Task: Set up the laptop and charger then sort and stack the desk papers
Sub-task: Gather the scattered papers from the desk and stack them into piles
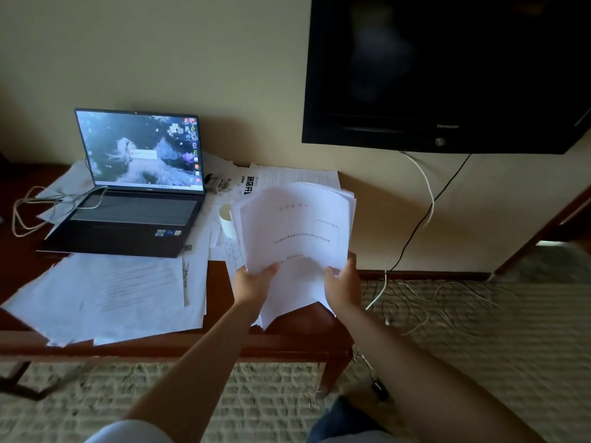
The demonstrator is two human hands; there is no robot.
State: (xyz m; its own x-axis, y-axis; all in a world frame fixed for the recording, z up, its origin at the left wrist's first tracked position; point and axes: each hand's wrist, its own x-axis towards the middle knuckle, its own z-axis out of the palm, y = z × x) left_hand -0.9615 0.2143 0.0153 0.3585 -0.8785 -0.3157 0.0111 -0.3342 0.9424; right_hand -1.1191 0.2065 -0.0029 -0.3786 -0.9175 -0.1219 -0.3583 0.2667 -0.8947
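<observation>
An open laptop (pixel 134 187) with a lit screen stands at the back left of the dark wooden desk (pixel 287 338). A pale charger cable (pixel 35 203) loops at its left side. I hold a thick bundle of white papers (pixel 294 238) tilted up over the desk's right half. My left hand (pixel 254 284) grips its lower left edge, thumb on top. My right hand (pixel 342 281) grips its lower right edge. More loose sheets (pixel 105 295) lie spread in front of the laptop, and others (pixel 297 175) lie flat behind the bundle.
A white paper cup (pixel 227 219) stands just left of the held bundle. A small white object (pixel 220 183) sits behind it. A black wall television (pixel 447 68) hangs above right, with cables (pixel 425 203) dropping to the patterned carpet (pixel 479 314).
</observation>
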